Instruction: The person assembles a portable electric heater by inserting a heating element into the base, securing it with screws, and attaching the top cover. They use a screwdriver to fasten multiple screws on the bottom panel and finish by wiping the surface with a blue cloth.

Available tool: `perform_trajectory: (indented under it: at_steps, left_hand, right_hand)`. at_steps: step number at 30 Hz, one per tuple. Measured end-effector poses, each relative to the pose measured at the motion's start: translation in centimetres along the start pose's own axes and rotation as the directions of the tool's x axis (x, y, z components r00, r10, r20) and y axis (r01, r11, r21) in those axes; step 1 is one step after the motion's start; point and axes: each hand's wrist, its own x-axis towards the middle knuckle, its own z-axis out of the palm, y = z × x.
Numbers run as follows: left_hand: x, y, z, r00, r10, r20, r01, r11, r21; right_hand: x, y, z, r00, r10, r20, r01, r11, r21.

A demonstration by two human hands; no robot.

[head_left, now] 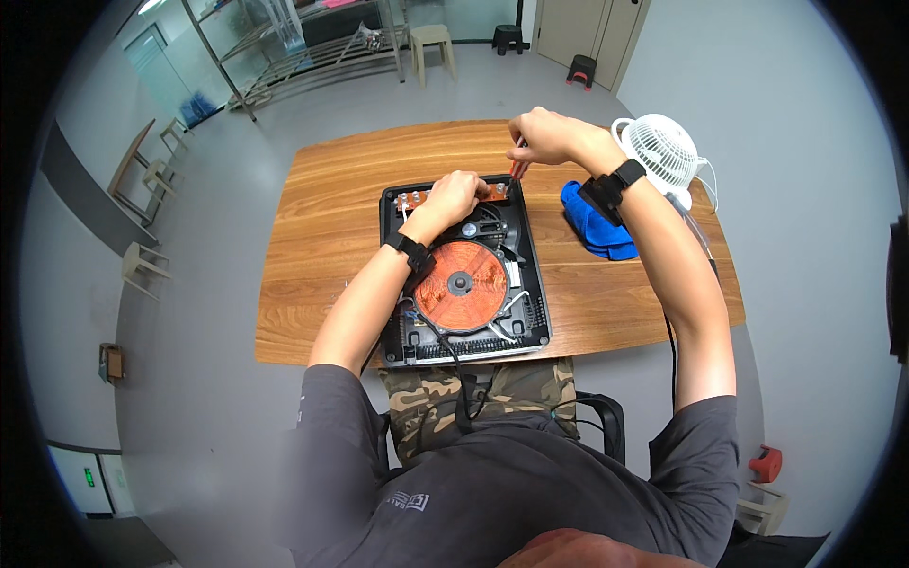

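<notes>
An opened induction cooker [532, 284] lies on the table in front of me, its black housing showing the inside. A round copper coil [461, 287] fills its near half, with a small fan [471, 229] beyond it. Along the far edge sits a narrow orange-brown circuit board [414, 201]. My left hand [453, 197] is over this board, its fingers bent down and gripping it; the fingertips are partly hidden. At the housing's far right corner, my right hand [544, 137] is closed around a slim red screwdriver [517, 169] pointing down.
A crumpled blue cloth [598, 227] lies right of the cooker, and a white fan [660, 153] stands behind it with its cable. A black cord [461, 379] hangs from the cooker over the near table edge [312, 361]. Stools [433, 45] and a metal rack [312, 59] stand farther off.
</notes>
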Motion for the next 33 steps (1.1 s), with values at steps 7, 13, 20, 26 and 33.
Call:
perform_trajectory:
  at_steps: [7, 13, 20, 26, 33]
  left_hand:
    - [-0.2, -0.2, 0.0, 1.0, -0.007, 0.012, 0.007, 1.0, -0.003]
    - [-0.3, 0.3, 0.1, 0.999, -0.031, -0.021, 0.029, 0.997, -0.07]
    - [0.2, -0.1, 0.3, 0.999, -0.038, 0.006, 0.038, 0.998, -0.042]
    - [-0.1, -0.5, 0.7, 0.999, -0.02, -0.035, 0.018, 0.999, -0.047]
    - [-0.2, -0.2, 0.5, 0.999, -0.032, -0.016, 0.031, 0.999, -0.041]
  right_hand:
    - [0.7, -1.8, -2.5, 0.968, 0.124, 0.217, -0.15, 0.983, 0.109]
    - [1.1, -1.6, -1.8, 0.957, 0.236, 0.17, -0.236, 0.972, -0.021]
    - [1.5, -1.1, 0.6, 0.995, 0.072, -0.075, -0.084, 0.98, -0.182]
    - [1.8, -2.2, -2.0, 0.968, 0.05, 0.246, -0.094, 0.981, 0.169]
    - [3.1, -3.2, -0.6, 0.976, 0.217, 0.024, -0.208, 0.957, -0.204]
